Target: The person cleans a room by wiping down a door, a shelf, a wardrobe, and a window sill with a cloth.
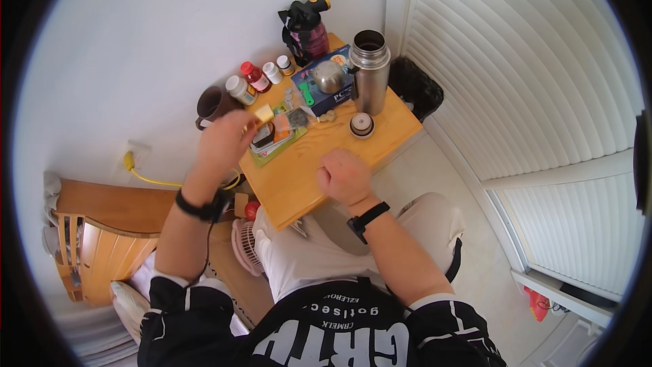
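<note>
My left hand (227,141) is over the table's left side, thumb and fingers pinched at a small pale yellow block (263,113). Below that hand lie a green-edged flat pack (280,147) and a dark oval item (263,134). My right hand (345,175) is curled into a fist near the table's front edge; its palm side is hidden. Beyond it sits a steel flask lid (361,125), beside an uncapped steel vacuum flask (371,85) standing upright. A rounded steel cup (329,76) rests on a blue box (333,100), with a green tool (308,94) beside it.
Along the wall stand a dark mug (216,102), white bottles (241,90), a red-capped bottle (255,77) and a purple bottle (314,39) with black straps. A black bin bag (415,87) sits right of the wooden table (299,187). A yellow cord (156,181) runs behind my left arm.
</note>
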`<state>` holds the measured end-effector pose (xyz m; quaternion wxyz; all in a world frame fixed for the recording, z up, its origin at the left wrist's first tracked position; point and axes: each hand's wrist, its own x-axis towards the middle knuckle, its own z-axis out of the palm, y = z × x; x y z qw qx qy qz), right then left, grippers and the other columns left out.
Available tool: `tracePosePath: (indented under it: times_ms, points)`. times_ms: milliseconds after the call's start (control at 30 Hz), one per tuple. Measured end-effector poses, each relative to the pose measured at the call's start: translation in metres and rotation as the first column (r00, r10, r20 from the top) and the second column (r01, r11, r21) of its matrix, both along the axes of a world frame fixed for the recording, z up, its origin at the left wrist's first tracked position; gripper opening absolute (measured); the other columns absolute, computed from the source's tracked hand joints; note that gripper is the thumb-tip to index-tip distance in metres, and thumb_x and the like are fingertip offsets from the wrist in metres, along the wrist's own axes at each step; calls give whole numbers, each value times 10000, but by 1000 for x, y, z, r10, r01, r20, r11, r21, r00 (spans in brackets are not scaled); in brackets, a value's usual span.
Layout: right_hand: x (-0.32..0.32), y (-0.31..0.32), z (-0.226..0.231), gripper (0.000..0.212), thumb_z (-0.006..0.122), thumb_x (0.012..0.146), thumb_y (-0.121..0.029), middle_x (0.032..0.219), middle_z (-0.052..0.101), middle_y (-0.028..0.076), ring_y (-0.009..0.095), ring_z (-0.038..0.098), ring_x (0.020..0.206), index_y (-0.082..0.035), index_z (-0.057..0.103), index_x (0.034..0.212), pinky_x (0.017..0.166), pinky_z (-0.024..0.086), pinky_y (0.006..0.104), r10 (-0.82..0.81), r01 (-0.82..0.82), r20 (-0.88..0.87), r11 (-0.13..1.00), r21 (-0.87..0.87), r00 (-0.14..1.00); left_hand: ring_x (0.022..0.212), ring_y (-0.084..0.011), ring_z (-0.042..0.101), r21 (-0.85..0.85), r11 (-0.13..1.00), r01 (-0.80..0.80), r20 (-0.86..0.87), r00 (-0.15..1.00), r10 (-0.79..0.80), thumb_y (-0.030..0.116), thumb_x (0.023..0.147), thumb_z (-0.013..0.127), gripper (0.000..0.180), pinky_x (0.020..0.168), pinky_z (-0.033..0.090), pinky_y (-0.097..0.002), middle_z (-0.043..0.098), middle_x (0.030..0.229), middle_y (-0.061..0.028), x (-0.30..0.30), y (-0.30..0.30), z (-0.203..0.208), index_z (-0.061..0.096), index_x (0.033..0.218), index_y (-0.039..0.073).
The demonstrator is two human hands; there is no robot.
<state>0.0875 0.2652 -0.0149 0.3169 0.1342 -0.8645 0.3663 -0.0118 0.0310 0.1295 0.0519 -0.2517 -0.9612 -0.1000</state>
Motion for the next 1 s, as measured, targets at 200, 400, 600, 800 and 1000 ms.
tracePosePath:
  times_ms: [200,400,600,800,1000]
  points:
    - [1,-4,4,90,678,745,-119,790,606,63,271,630,757,-125,596,783,617,522,374,-24,23,16,999,40,1000,902,-350,705,-355,931,-86,51,993,111,154,856,697,175,769,559,-484,728,930,-156,-75,3,-31,719,1020,98]
    - [1,-6,-23,92,638,845,-241,889,660,80,286,649,871,-153,667,845,773,536,418,8,-9,15,994,110,1000,756,-392,678,-238,963,128,-87,984,-153,187,991,513,232,691,536,-507,699,844,-211,-126,-32,-99,621,1141,46]
    - [-8,-28,-18,87,642,750,-206,842,642,80,280,650,862,-124,633,777,777,547,400,-34,34,-15,998,-54,999,874,-381,677,-76,996,-48,-135,990,38,193,1038,530,247,729,524,-442,672,975,-226,-83,-48,-98,629,1188,23]
    - [-2,-4,-22,129,649,738,-218,830,623,84,278,642,840,-105,617,790,743,535,393,-118,118,-3,993,-18,993,877,-448,622,-113,976,184,180,970,-162,217,873,750,371,760,505,-473,625,923,-241,92,-4,-134,577,1104,-16]
    - [-6,-44,-7,154,650,742,-217,913,645,74,277,654,920,-117,639,858,804,547,393,96,-90,82,993,-74,992,799,-445,619,-148,960,239,258,946,-196,215,798,815,390,683,500,-481,603,838,-213,113,-24,-83,552,1003,14]
